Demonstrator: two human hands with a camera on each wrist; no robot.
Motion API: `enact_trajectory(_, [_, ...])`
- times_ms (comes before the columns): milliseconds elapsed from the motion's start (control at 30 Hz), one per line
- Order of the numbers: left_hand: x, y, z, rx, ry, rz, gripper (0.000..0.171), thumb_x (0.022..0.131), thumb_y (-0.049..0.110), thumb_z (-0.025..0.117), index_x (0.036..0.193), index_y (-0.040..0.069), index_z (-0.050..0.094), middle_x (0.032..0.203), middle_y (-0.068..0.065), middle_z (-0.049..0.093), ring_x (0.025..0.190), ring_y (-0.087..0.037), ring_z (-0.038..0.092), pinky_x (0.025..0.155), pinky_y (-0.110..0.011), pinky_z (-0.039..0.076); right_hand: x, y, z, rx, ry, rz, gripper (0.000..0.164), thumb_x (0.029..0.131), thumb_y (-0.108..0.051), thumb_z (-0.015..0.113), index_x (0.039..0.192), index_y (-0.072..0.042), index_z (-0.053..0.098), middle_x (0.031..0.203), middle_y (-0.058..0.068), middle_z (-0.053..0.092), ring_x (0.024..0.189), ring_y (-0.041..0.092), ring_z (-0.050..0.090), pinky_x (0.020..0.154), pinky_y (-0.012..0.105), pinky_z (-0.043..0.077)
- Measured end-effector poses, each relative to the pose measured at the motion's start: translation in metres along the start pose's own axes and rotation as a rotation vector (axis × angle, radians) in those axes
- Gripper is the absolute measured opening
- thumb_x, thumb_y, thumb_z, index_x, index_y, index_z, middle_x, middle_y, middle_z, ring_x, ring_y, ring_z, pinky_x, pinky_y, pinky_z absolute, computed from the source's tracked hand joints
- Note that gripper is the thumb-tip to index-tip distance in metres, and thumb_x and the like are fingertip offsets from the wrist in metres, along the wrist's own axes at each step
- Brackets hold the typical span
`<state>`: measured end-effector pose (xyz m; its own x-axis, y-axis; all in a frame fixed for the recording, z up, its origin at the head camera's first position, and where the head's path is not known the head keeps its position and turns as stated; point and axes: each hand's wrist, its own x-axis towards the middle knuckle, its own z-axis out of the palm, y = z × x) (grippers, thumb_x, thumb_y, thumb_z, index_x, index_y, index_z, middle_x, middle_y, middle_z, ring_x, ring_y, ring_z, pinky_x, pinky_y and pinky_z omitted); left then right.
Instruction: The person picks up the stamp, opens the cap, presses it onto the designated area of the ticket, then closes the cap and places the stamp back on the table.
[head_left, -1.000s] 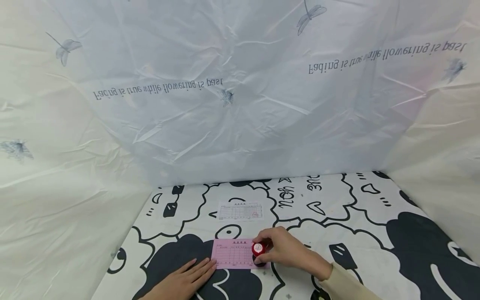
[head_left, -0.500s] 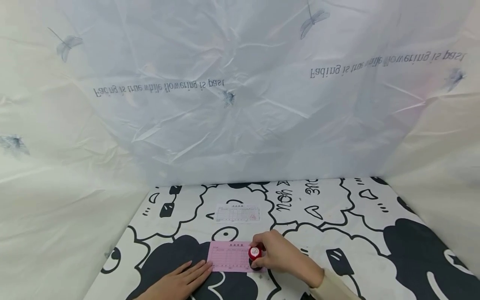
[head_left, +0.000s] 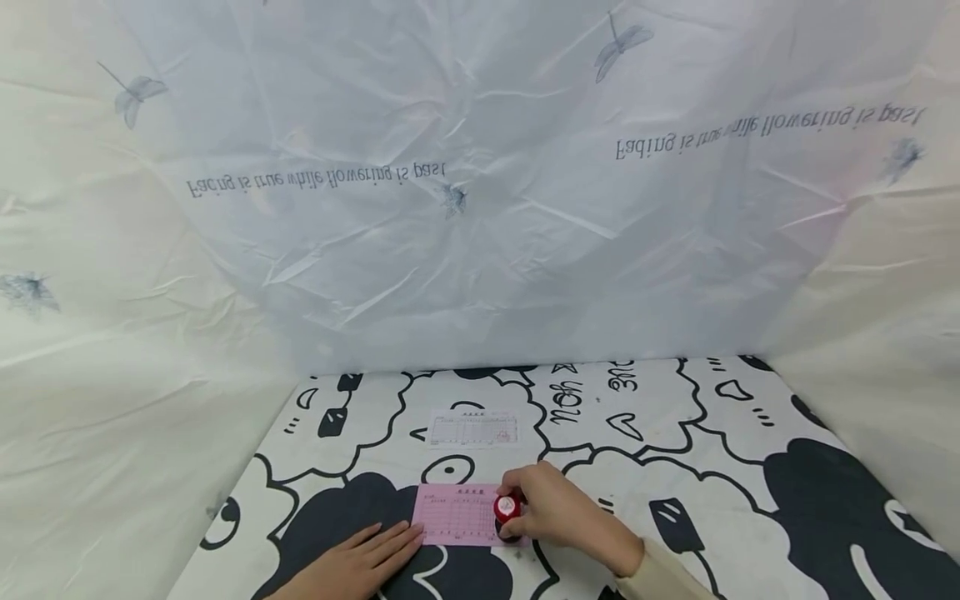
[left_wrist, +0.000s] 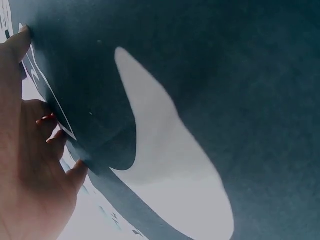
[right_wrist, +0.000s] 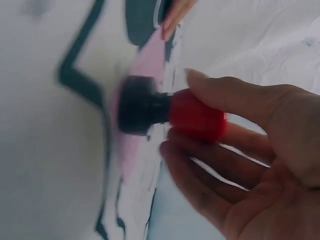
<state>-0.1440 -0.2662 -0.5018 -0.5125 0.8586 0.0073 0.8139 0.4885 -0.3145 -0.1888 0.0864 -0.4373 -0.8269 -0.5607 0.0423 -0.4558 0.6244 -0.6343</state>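
Note:
My right hand (head_left: 562,515) pinches the red knob of a stamp (head_left: 507,507) between thumb and fingers. The stamp's black base (right_wrist: 136,105) stands upright on the right part of a pink printed form (head_left: 453,514), hiding what lies beneath it. In the right wrist view the thumb lies on one side of the knob and curled fingers on the other. My left hand (head_left: 360,560) lies flat, its straight fingertips at the form's lower left corner. The left wrist view mostly has the dark cloth, with the left hand (left_wrist: 45,165) along its left side.
Beyond the pink form lies a white form (head_left: 472,429) with a small red mark near its lower right. Both rest on a black-and-white cartoon tablecloth (head_left: 600,483). A pale printed sheet (head_left: 465,250) rises behind and at both sides.
The head view has shifted slightly, so forms and hands appear a little lower and further left. Right hand, stamp and left hand keep about the same places on the pink form.

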Motion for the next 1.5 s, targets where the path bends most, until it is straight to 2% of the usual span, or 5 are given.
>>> enact_trajectory(200, [-0.002, 0.001, 0.008, -0.029, 0.052, -0.004, 0.078, 0.105, 0.072, 0.034, 0.161, 0.017, 0.041, 0.162, 0.004, 0.051, 0.145, -0.017, 0.052, 0.121, -0.014, -0.027, 0.003, -0.005, -0.009, -0.039, -0.026, -0.03, 0.027, 0.079, -0.018, 0.092, 0.101, -0.011, 0.077, 0.087, -0.009, 0.072, 0.075, -0.003, 0.056, 0.066, 0.017, 0.05])
enact_trajectory(400, [0.006, -0.001, 0.008, -0.285, 0.058, -0.1, 0.08, 0.102, 0.07, 0.045, 0.159, 0.015, 0.042, 0.157, -0.002, 0.055, 0.139, -0.022, 0.056, 0.125, -0.024, 0.032, 0.001, -0.004, -0.024, 0.03, 0.01, -0.036, 0.034, 0.085, -0.02, 0.088, 0.114, -0.006, 0.076, 0.092, -0.007, 0.074, 0.076, -0.002, 0.06, 0.065, 0.017, 0.051])
enact_trajectory(667, [0.039, -0.004, -0.017, -0.853, 0.07, -0.712, 0.057, 0.097, 0.044, 0.074, 0.131, 0.001, 0.06, 0.116, -0.004, 0.062, 0.099, -0.016, 0.059, 0.084, -0.033, 0.058, -0.005, 0.0, -0.04, -0.005, 0.104, -0.03, 0.036, 0.085, -0.024, 0.089, 0.114, -0.008, 0.075, 0.089, -0.007, 0.075, 0.076, -0.003, 0.062, 0.067, 0.02, 0.053])
enact_trajectory(867, [0.064, -0.007, -0.019, -0.943, 0.115, -1.042, 0.027, 0.088, 0.027, 0.083, 0.1, 0.004, 0.072, 0.078, 0.001, 0.062, 0.067, -0.012, 0.053, 0.056, -0.023, 0.04, -0.011, 0.0, -0.047, 0.002, 0.11, -0.028, 0.036, 0.084, -0.027, 0.089, 0.112, -0.009, 0.076, 0.09, -0.007, 0.075, 0.077, -0.001, 0.064, 0.068, 0.021, 0.054])
enact_trajectory(1500, [0.072, -0.005, -0.014, -0.959, 0.123, -1.035, 0.015, 0.087, 0.019, 0.083, 0.076, 0.012, 0.077, 0.06, 0.005, 0.059, 0.056, -0.011, 0.051, 0.049, -0.023, 0.036, -0.018, -0.001, -0.053, 0.048, 0.109, -0.025, 0.038, 0.086, -0.031, 0.088, 0.115, -0.009, 0.076, 0.093, -0.008, 0.075, 0.079, -0.002, 0.064, 0.069, 0.02, 0.054])
